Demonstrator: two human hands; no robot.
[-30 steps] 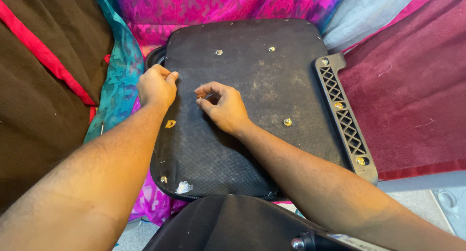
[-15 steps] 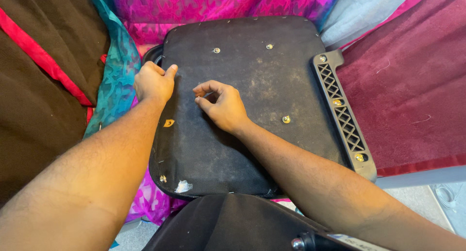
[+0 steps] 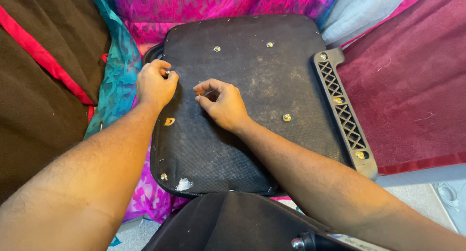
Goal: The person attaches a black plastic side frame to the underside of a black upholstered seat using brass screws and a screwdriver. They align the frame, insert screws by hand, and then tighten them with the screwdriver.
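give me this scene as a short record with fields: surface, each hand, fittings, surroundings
surface: dusty black fabric-covered seat underside
left hand: fingers curled at the panel's left edge
right hand: fingertips pinched together on the panel, whatever they hold is hidden
fittings: small brass bolt; grey plastic lattice bracket along right edge
surroundings: magenta patterned cloth, maroon cloth

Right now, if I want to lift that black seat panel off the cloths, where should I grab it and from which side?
Probably by the grey lattice bracket bolted along the panel's right edge, coming from the right. It is rigid, juts past the black seat panel, and its openings give fingers purchase. The panel lies flat on soft cloth, so its other edges offer less to hook. The left hand and right hand rest nearer the left side.
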